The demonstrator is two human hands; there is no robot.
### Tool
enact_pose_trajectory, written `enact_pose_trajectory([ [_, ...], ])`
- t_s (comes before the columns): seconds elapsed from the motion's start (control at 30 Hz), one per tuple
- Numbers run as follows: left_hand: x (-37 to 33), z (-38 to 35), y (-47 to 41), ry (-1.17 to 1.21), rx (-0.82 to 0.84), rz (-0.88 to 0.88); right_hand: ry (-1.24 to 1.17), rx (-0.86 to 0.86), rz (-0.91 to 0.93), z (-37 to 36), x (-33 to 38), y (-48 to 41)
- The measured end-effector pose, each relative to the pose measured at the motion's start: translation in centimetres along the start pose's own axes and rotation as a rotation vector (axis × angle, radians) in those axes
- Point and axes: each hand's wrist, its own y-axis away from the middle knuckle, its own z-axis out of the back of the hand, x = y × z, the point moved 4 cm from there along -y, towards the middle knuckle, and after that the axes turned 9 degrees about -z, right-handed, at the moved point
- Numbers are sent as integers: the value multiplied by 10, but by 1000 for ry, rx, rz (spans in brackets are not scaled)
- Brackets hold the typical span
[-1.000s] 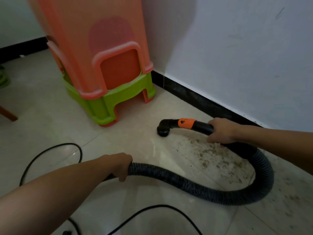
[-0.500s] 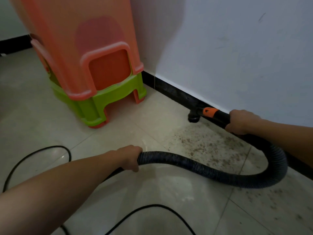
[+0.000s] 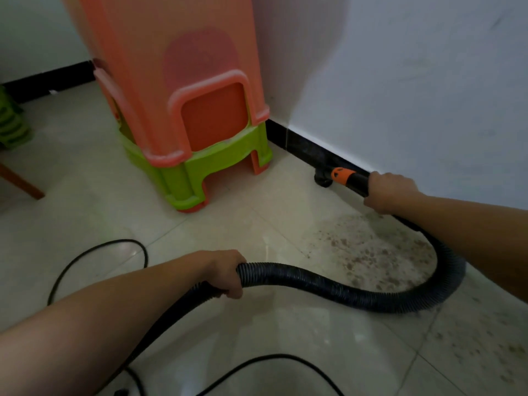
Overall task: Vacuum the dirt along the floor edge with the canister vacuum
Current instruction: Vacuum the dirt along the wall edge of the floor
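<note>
We grasp the wand (image 3: 357, 181) with the right hand (image 3: 391, 191), the hose (image 3: 328, 287) with the left hand (image 3: 225, 274); nozzle (image 3: 323, 178) at 1 o'clock, by the skirting (image 3: 300, 144).

The right hand (image 3: 390, 192) has carried the black vacuum nozzle with orange collar (image 3: 324, 180) off the open floor (image 3: 243, 224) to the black skirting strip (image 3: 297, 142), nearer the stacked orange-and-green plastic stools (image 3: 183, 110).

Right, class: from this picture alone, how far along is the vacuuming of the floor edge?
Done: the tiles by the stools look clean. In hand: the right hand holds the nozzle at the baseboard; the left hand grips the hose. Left: the speckled dirt patch inside the hose's loop.
</note>
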Motion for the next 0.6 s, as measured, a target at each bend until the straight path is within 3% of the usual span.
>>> enact_pose_trajectory([
  [0.33,39,-1,-12,57,104,73,26,-57,44,1,63,-34],
  [0.6,-12,1,-78,-140,289,-20,21,166,-138,5,-37,8],
])
